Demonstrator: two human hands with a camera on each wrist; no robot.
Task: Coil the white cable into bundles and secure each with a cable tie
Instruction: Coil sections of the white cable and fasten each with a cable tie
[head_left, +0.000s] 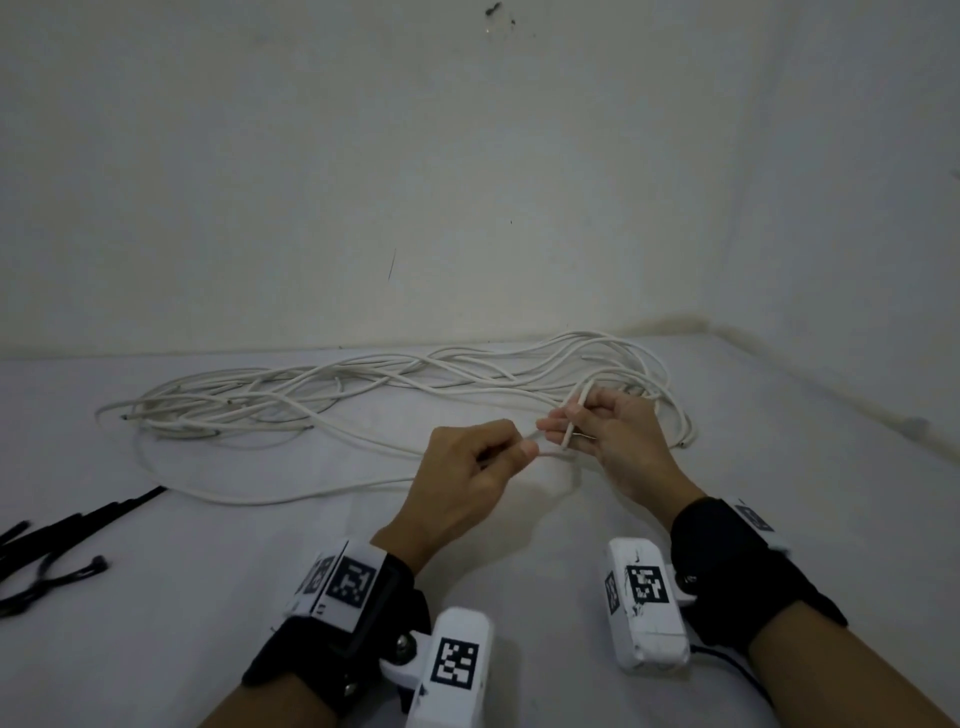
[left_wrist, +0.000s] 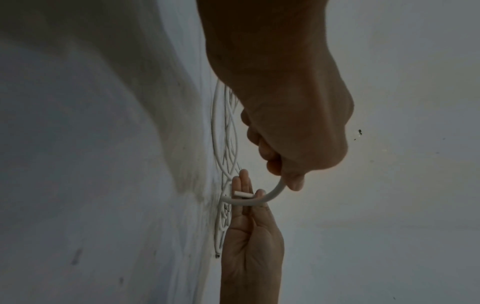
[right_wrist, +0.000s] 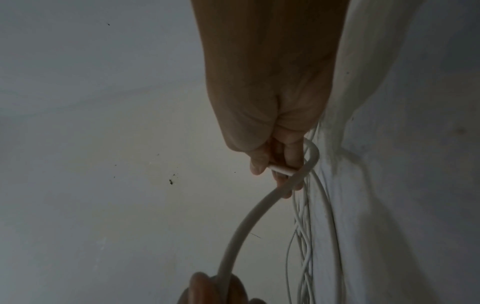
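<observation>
Nearest me, my left hand (head_left: 470, 467) has its fingers (head_left: 524, 448) curled round a run of the white cable (head_left: 363, 395), pinching it just short of my right hand (head_left: 613, 441). The right hand holds the cut end of the cable (head_left: 574, 421) between thumb and fingertips, the stub standing nearly upright, with the cable bending back in a tight first loop; the left wrist view shows that end (left_wrist: 242, 194) lying across the right fingers (left_wrist: 244, 185), and the right wrist view shows the stub (right_wrist: 280, 169) pinned against the strand that curves off toward my left hand. Off to my left on the surface (head_left: 208, 597) lies a small heap of black cable ties (head_left: 67, 535), well apart from both hands and untouched. Beyond the hands the rest of the cable sprawls in long loose loops along the foot of the wall (head_left: 467, 182), nothing yet bundled. I judge this to be the very start of coiling: the first turn is being formed at the free end. The next move calls for my left hand to slide back along the cable, draw slack from the pile and lay an even loop into the right hand, which must keep the end trapped so the coil doesn't spring open.
</observation>
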